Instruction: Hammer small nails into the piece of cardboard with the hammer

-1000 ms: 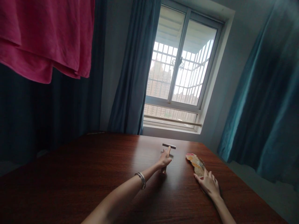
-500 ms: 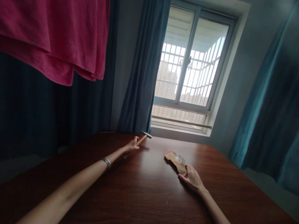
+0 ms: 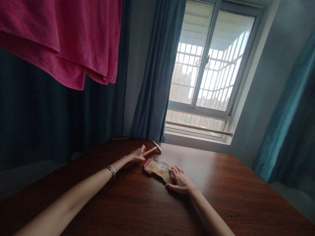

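Observation:
My left hand is closed around the wooden handle of a hammer. The hammer's dark metal head points away, just above the far part of the table. Near it lies a ragged, worn board, pale brown and speckled with small dark marks, with a pink end on the left. Several thin nails stand upright in a group on the board. My right hand grips the board's right end, its thumb at the near side and its fingers over the top. The board's right end is partly hidden under those fingers.
The brown wooden table reaches to the wall below a barred window. A pink cloth hangs at the upper left, before dark blue curtains. Another curtain hangs at the right.
My right hand has moved left with the board, bringing it closer to the hammer. The hammer has turned slightly in my left hand, and the view has shifted a little.

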Motion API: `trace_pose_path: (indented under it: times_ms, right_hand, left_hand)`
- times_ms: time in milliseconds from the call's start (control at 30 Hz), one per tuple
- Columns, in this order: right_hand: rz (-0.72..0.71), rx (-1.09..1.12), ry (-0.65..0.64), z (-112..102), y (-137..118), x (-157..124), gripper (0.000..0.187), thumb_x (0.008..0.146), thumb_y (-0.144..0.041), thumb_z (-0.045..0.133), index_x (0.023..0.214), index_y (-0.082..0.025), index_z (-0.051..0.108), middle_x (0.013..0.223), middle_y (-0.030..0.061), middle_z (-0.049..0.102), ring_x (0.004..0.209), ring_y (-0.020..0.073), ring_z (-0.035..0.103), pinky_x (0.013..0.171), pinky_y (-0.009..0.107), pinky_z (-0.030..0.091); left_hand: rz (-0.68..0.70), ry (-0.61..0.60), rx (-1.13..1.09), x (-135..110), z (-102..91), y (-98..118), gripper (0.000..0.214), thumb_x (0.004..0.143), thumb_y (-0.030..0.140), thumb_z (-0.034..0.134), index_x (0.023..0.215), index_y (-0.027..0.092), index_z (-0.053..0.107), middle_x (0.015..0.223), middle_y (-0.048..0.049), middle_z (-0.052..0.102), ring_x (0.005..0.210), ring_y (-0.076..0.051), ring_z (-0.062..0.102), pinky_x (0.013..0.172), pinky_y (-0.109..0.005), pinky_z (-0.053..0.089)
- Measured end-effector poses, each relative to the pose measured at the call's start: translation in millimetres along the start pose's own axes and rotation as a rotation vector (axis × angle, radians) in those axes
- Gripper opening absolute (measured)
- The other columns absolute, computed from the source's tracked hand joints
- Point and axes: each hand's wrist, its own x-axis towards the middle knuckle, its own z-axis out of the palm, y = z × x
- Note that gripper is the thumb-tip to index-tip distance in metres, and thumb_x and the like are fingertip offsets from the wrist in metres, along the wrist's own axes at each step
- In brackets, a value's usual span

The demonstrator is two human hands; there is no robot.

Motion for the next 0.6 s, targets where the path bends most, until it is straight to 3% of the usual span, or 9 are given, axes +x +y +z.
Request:
trace_pose_path:
  times_ms: [133,300,600]
  right_hand:
    - [-0.076,-0.037,-0.005,0.0,-11.7,17.3,0.076,0.072,-0.071,0.039,0.134,-0.028,0.03,0.139,0.0105,0.029,0.125,0.0325,0.022,0.099,0.045,0.021]
    - [-0.053,-0.077,0.038,2.2,-16.7,30.5,0.07,0.074,-0.067,0.04,0.134,-0.034,0.028,0.126,0.0093,0.04,0.11,0.0296,0.035,0.089,0.043,0.028]
    - [-0.002,-0.045,0.01,6.1,-8.0,45.5,0.065,0.074,-0.061,0.046,0.133,-0.036,0.031,0.126,0.0068,0.04,0.107,0.0284,0.035,0.087,0.04,0.027]
  left_hand:
    - [0.052,0.029,0.004,9.9,6.3,-11.0,0.047,0.052,0.026,0.063,0.089,0.02,0.035,0.078,0.0017,0.051,0.067,-0.014,0.051,0.055,-0.022,0.03]
    - [0.082,-0.006,-0.017,20.1,10.1,-19.3,0.047,0.052,0.023,0.061,0.091,0.02,0.035,0.083,0.0004,0.052,0.07,-0.015,0.052,0.059,-0.023,0.034]
    - [0.045,-0.069,0.006,13.4,1.1,-12.4,0.048,0.054,0.021,0.058,0.098,0.02,0.037,0.082,-0.0012,0.055,0.069,-0.017,0.055,0.06,-0.025,0.036]
